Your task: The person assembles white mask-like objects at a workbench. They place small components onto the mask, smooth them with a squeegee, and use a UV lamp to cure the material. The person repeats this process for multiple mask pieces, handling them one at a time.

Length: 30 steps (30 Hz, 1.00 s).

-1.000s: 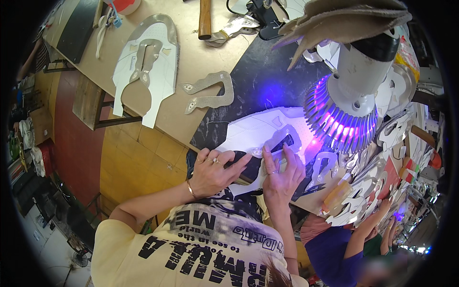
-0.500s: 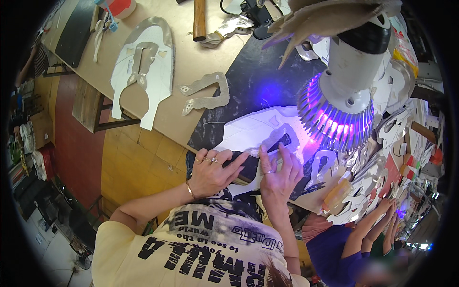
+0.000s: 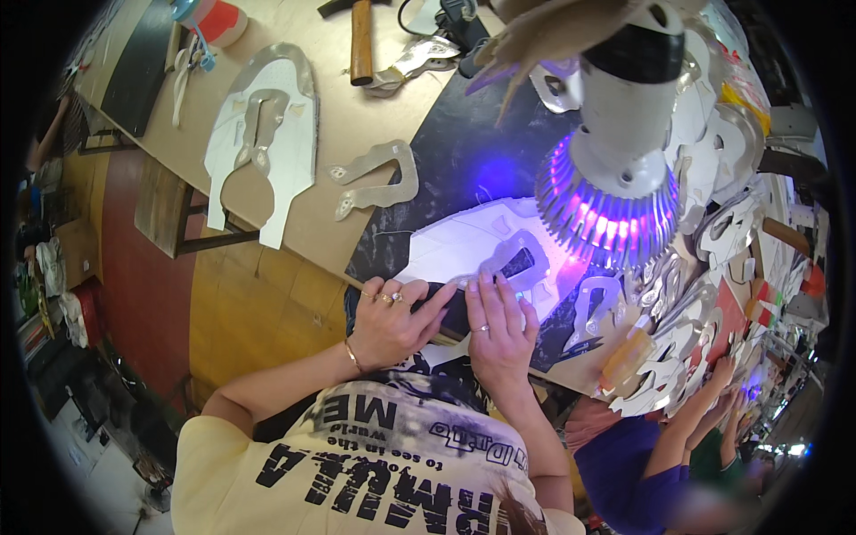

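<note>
A white shoe-upper panel point(image 3: 446, 242) lies on the black work surface under the violet lamp. On its right part sits a grey U-shaped overlay point(image 3: 532, 253). My right hand point(image 3: 499, 334) rests with its fingers stretched out, the tips on the lower arm of the overlay. At the table's near edge, my left hand point(image 3: 392, 325) lies over the panel's left leg. Its index finger reaches toward the overlay's end, apart from the thumb; the other fingers are bent and their tips partly hidden.
A ribbed lamp point(image 3: 611, 201) hangs low just right of the panel. Another white upper point(image 3: 299, 134) and a loose grey overlay point(image 3: 406, 174) lie left. A hammer point(image 3: 360, 45) lies behind. Stacked cut pieces point(image 3: 669, 374) fill the right side, near a co-worker's arm point(image 3: 704, 406).
My right hand has drawn slightly left and flattened, its fingers now closer together on the overlay's lower arm. My left hand stays nearly in place. The view has shifted a little.
</note>
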Each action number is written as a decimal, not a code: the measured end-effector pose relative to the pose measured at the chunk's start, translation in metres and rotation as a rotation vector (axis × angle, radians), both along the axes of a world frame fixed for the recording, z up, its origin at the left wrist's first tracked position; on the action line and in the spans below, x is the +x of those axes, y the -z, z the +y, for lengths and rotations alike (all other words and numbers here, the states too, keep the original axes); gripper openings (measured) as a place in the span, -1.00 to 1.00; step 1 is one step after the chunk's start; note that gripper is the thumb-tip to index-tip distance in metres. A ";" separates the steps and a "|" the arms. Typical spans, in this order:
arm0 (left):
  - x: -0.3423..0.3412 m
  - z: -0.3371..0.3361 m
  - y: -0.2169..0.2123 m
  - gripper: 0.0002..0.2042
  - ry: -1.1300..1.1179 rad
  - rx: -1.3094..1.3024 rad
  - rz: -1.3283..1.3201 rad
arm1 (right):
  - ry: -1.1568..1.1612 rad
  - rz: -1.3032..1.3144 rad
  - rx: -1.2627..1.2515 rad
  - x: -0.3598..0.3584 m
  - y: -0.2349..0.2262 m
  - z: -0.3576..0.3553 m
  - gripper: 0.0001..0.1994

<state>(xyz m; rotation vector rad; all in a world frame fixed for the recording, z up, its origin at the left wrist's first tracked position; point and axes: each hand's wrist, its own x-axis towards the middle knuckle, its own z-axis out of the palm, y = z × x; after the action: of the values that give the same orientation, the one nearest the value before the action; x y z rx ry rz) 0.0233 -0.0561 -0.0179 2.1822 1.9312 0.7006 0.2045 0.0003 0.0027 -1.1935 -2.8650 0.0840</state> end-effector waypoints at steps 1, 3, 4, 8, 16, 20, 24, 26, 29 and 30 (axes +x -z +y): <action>0.000 0.001 0.000 -0.57 0.007 0.009 -0.003 | -0.016 -0.044 0.058 -0.004 -0.003 0.000 -0.61; -0.001 0.001 0.001 -0.57 0.015 -0.008 0.010 | -0.025 -0.148 0.129 -0.014 -0.008 -0.004 -0.62; -0.001 0.001 0.001 -0.57 0.021 -0.016 0.018 | -0.042 -0.226 0.198 -0.020 -0.011 -0.006 -0.62; -0.004 0.002 0.003 -0.58 0.030 0.033 0.011 | 0.009 -0.342 0.187 -0.033 -0.016 -0.015 -0.57; -0.005 0.006 0.001 -0.52 0.076 0.027 0.048 | 0.076 -0.141 0.022 -0.023 -0.019 -0.011 -0.53; -0.005 0.009 -0.003 -0.53 0.095 -0.024 0.048 | 0.099 0.039 -0.122 -0.016 -0.026 0.006 -0.55; -0.004 0.011 -0.010 -0.55 0.090 -0.061 0.026 | 0.120 0.047 -0.048 -0.015 -0.029 0.020 -0.55; -0.004 0.014 -0.014 -0.56 0.087 -0.089 -0.004 | 0.057 -0.162 -0.019 -0.021 -0.029 0.022 -0.55; -0.010 0.019 -0.023 -0.61 0.113 -0.174 -0.097 | 0.132 0.079 -0.100 -0.016 -0.029 0.032 -0.56; -0.014 0.022 -0.026 -0.62 0.129 -0.214 -0.149 | 0.127 0.071 -0.101 -0.016 -0.028 0.034 -0.57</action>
<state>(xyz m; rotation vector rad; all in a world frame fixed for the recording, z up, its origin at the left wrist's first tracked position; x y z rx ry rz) 0.0096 -0.0342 0.0077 2.0413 1.6914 0.5879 0.1888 0.0347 0.0309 -1.3582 -2.7466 0.2644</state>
